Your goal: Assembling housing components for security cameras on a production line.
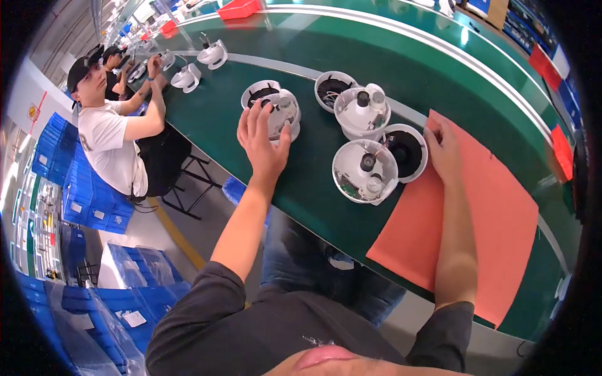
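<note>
The white dome camera unit (280, 113) under the left hand (262, 143) sits on the green table (313, 207), and it serves as the landmark for everything else. It is a round, squat thing with no real long axis; its open black-lined shell (259, 94) lies just behind it, touching or nearly so. The left hand lies across the unit's near-left side with fingers spread, fingertips over the top edge — resting on it rather than clamped around it, as far as the view shows.

To the right of that unit, well apart across bare table, is a cluster of four more white round pieces: a second assembled body (362, 111) with its cup-like shell (330, 88) behind it, and nearer the person an open base with a lens and small circuit parts (365, 170), beside a ring-shaped cover with a dark middle (404, 150). The right hand (443, 153) rests at the right rim of that ring cover, fingers loosely curled, touching the edge where it overlaps an orange mat (476, 232).

So each hand has its own piece — the left is clearly nearer the landmark unit, the right nearer the ring cover.

Far left of the unit, another person (113, 138) in a white shirt sits at the same table.
</note>
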Demonstrator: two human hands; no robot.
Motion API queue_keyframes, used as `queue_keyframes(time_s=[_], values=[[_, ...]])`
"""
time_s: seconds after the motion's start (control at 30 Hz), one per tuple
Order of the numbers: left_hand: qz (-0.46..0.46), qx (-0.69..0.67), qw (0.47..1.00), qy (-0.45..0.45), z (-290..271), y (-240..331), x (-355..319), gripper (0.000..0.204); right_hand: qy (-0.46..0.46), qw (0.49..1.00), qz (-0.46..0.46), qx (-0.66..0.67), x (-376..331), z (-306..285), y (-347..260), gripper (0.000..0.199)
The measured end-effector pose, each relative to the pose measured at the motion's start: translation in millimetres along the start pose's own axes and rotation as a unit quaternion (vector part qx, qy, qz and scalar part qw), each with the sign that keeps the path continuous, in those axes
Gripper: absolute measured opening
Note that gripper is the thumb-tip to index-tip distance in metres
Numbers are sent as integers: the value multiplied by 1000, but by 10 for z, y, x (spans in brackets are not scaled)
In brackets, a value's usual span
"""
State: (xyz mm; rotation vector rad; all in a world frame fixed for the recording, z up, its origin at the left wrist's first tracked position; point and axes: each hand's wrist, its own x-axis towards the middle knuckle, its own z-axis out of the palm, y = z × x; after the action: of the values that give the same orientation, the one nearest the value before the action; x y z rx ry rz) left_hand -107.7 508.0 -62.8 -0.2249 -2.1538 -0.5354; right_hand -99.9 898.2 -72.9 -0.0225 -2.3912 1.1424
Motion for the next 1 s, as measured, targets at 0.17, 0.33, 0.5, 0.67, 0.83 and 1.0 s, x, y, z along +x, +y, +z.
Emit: queue_keyframes(time_s=[0.17, 0.33, 0.5, 0.67, 0.83, 1.0], values=[[28, 12, 999, 27, -86, -76, 70, 54, -23, 999, 11, 31, 25, 47, -132, 39], [-68, -78, 995, -14, -219, -74, 538, 45, -25, 998, 36, 54, 18, -1, -9, 39], [-140, -182, 965, -123, -246, -214, 629, 34, 17, 999, -5, 33, 21, 48, 45, 40], [-183, -173, 962, -103, -140, -279, 507, 30, -3, 999, 11, 46, 32, 36, -13, 41], [-198, -193, 955, -104, -127, -219, 492, 29, -4, 999, 16, 42, 40, 46, 60, 42], [-190, -177, 959, -110, -147, -236, 493, 28, 0, 999, 5, 48, 50, 80, 80, 42]])
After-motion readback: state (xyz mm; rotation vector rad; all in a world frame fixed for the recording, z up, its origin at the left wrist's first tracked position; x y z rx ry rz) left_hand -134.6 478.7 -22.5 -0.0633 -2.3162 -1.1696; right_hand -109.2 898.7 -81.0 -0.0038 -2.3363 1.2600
